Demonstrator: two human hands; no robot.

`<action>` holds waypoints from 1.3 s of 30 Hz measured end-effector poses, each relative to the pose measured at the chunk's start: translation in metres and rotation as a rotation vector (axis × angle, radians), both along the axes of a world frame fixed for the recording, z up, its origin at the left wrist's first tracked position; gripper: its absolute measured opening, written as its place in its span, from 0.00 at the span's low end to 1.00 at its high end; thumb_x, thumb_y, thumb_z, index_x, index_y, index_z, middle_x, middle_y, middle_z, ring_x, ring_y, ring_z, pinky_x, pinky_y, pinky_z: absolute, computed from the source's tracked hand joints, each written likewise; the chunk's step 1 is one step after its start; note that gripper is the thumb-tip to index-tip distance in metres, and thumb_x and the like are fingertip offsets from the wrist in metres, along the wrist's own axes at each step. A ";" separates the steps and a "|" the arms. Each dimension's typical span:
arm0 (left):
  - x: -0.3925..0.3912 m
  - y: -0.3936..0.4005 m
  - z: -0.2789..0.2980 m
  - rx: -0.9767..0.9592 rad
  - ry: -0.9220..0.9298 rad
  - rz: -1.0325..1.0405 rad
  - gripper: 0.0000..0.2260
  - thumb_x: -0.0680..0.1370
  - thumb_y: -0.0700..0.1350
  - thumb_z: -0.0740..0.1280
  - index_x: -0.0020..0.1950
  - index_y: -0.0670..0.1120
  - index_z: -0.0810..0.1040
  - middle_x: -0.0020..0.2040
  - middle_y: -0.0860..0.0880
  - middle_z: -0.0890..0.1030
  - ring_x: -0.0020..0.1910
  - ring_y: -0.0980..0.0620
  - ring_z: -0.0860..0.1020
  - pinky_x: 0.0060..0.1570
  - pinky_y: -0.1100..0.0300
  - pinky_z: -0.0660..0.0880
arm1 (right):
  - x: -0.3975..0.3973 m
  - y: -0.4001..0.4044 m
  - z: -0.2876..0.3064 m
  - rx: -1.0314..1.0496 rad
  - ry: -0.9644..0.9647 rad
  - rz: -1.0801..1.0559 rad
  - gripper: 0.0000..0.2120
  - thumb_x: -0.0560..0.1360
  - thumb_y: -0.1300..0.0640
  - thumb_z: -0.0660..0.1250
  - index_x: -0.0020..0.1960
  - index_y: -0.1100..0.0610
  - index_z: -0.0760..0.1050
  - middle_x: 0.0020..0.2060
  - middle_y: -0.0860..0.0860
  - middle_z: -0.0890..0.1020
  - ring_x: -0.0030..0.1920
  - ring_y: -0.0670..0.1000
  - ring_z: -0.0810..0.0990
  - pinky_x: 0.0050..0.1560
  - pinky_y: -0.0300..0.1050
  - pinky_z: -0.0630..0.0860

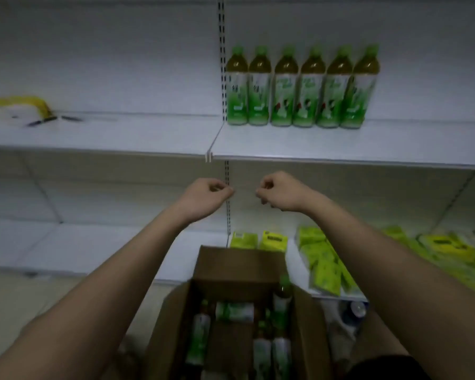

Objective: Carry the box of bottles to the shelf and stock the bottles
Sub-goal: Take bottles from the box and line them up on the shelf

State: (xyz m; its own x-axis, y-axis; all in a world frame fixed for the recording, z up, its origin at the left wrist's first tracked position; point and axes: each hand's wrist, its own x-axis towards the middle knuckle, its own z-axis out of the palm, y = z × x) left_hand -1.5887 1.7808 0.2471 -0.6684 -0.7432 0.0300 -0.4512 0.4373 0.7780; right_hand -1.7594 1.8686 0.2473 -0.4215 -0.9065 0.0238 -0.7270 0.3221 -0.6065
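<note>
Several green-capped bottles (302, 86) stand in a row at the back of the white upper shelf (340, 149), right of the slotted upright. An open cardboard box (242, 264) sits low in front of me, with several more bottles (200, 341) lying and standing inside. My left hand (206, 196) and my right hand (277, 192) hover side by side below the shelf edge, above the box, fingers curled in and holding nothing.
A white and yellow bag (17, 108) and dark pens lie on the upper shelf at left. Green and yellow packets (324, 261) fill the lower shelf at right. The slotted upright (222, 64) divides the shelf bays. A clear plastic bag lies right of the box.
</note>
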 end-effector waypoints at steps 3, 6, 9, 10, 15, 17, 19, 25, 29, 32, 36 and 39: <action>0.016 0.007 -0.049 0.114 -0.053 0.028 0.13 0.79 0.53 0.63 0.57 0.48 0.80 0.52 0.50 0.78 0.53 0.51 0.76 0.51 0.60 0.68 | 0.021 -0.003 -0.060 0.115 -0.093 0.020 0.09 0.76 0.58 0.64 0.43 0.63 0.78 0.37 0.56 0.80 0.32 0.52 0.73 0.29 0.41 0.67; 0.032 0.017 -0.112 0.197 -0.072 0.115 0.12 0.78 0.51 0.64 0.55 0.45 0.81 0.51 0.48 0.80 0.52 0.49 0.77 0.50 0.60 0.70 | 0.046 0.001 -0.117 0.157 -0.143 0.066 0.08 0.76 0.60 0.64 0.42 0.62 0.79 0.31 0.52 0.77 0.29 0.49 0.70 0.26 0.37 0.66; 0.055 0.031 -0.185 0.336 -0.108 0.184 0.09 0.79 0.48 0.64 0.50 0.46 0.82 0.51 0.45 0.83 0.49 0.49 0.80 0.41 0.62 0.73 | 0.062 0.011 -0.183 0.242 -0.237 0.101 0.11 0.77 0.66 0.60 0.37 0.64 0.76 0.31 0.60 0.76 0.32 0.51 0.70 0.30 0.39 0.63; 0.061 0.034 -0.207 0.363 -0.145 0.203 0.10 0.79 0.48 0.63 0.50 0.46 0.82 0.52 0.44 0.83 0.48 0.49 0.80 0.40 0.61 0.74 | 0.064 0.017 -0.208 0.308 -0.292 0.079 0.11 0.78 0.63 0.60 0.38 0.62 0.75 0.32 0.57 0.76 0.32 0.50 0.70 0.32 0.41 0.64; 0.083 0.036 -0.293 0.476 -0.388 0.269 0.14 0.81 0.49 0.60 0.60 0.43 0.78 0.52 0.45 0.80 0.47 0.48 0.76 0.47 0.57 0.72 | 0.066 0.072 -0.330 0.551 -0.429 -0.135 0.09 0.80 0.58 0.58 0.45 0.56 0.76 0.40 0.51 0.77 0.43 0.52 0.76 0.46 0.44 0.69; 0.085 0.034 -0.322 0.480 -0.467 0.277 0.13 0.80 0.47 0.60 0.60 0.42 0.77 0.55 0.43 0.80 0.49 0.46 0.77 0.48 0.55 0.74 | 0.067 0.088 -0.361 0.662 -0.426 -0.120 0.11 0.80 0.61 0.57 0.43 0.56 0.75 0.40 0.52 0.76 0.42 0.52 0.75 0.46 0.45 0.70; 0.081 0.032 -0.346 0.513 -0.525 0.277 0.12 0.80 0.45 0.61 0.61 0.41 0.75 0.55 0.42 0.79 0.52 0.43 0.77 0.49 0.54 0.74 | 0.068 0.088 -0.377 0.743 -0.444 -0.043 0.14 0.81 0.60 0.56 0.37 0.53 0.71 0.35 0.51 0.73 0.37 0.51 0.72 0.43 0.49 0.71; 0.076 0.026 -0.400 0.628 -0.541 0.293 0.07 0.81 0.46 0.61 0.57 0.46 0.70 0.45 0.47 0.74 0.48 0.46 0.74 0.52 0.51 0.73 | 0.079 0.060 -0.408 0.721 -0.544 0.008 0.09 0.81 0.57 0.60 0.47 0.58 0.76 0.40 0.56 0.78 0.42 0.58 0.77 0.39 0.45 0.70; 0.073 0.011 -0.423 0.706 -0.533 0.326 0.15 0.81 0.46 0.61 0.65 0.41 0.70 0.50 0.45 0.74 0.49 0.47 0.73 0.52 0.53 0.71 | 0.091 0.054 -0.445 0.792 -0.546 0.061 0.11 0.81 0.56 0.59 0.59 0.61 0.73 0.47 0.60 0.77 0.44 0.58 0.75 0.43 0.48 0.71; 0.069 -0.001 -0.438 0.733 -0.521 0.380 0.21 0.80 0.46 0.62 0.72 0.44 0.65 0.62 0.42 0.75 0.59 0.43 0.75 0.57 0.50 0.72 | 0.101 0.041 -0.469 0.784 -0.528 0.107 0.16 0.80 0.52 0.62 0.66 0.56 0.72 0.58 0.56 0.77 0.53 0.58 0.78 0.54 0.56 0.78; 0.063 -0.009 -0.459 0.787 -0.505 0.339 0.29 0.78 0.51 0.63 0.77 0.49 0.58 0.71 0.43 0.69 0.68 0.41 0.69 0.66 0.45 0.69 | 0.114 0.020 -0.494 0.777 -0.420 0.165 0.20 0.78 0.51 0.65 0.69 0.57 0.70 0.63 0.57 0.75 0.60 0.59 0.76 0.60 0.57 0.75; 0.068 -0.001 -0.470 0.802 -0.510 0.302 0.30 0.78 0.51 0.63 0.77 0.50 0.56 0.73 0.44 0.66 0.72 0.42 0.65 0.70 0.45 0.65 | 0.126 0.008 -0.516 0.852 -0.342 0.269 0.27 0.78 0.52 0.65 0.74 0.56 0.64 0.68 0.57 0.71 0.65 0.61 0.72 0.63 0.57 0.73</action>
State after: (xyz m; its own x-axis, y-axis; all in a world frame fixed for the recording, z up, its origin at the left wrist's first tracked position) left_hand -1.5208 1.7803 -0.2234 -0.2408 -0.5586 -0.7937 -0.8194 -0.3213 0.4747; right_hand -1.6334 1.8767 -0.2685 -0.0582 -0.6297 -0.7747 -0.6683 0.6010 -0.4383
